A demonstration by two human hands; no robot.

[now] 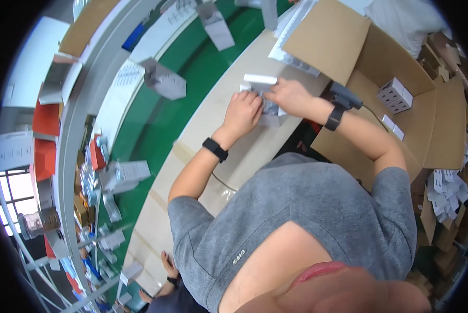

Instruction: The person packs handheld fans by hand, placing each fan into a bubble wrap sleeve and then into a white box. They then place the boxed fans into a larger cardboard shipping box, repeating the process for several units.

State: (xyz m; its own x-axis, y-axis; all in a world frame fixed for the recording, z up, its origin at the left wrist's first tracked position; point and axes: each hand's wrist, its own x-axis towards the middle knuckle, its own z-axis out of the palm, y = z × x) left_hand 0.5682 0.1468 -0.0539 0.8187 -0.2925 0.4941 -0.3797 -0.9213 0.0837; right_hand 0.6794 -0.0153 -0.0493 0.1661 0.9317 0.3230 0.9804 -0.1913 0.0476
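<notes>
A small white box [270, 120] stands on the pale bench, its top side open and its flap [260, 79] raised at the far side. Something greyish and clear shows inside, too small to make out. My left hand [243, 112] has its fingers curled over the left side of the box, fingertips inside the rim. My right hand [291, 98] grips the right end by the raised flap, thumb and fingers bent. Both wrists wear black bands.
On my right a big open cardboard box [369, 99] holds several small white boxes [395, 96], with a dark handheld scanner [344, 96] at its near edge. Across the bench a green conveyor belt [192, 78] carries open white boxes [164, 79]. Another person's hand [169, 265] rests at lower left.
</notes>
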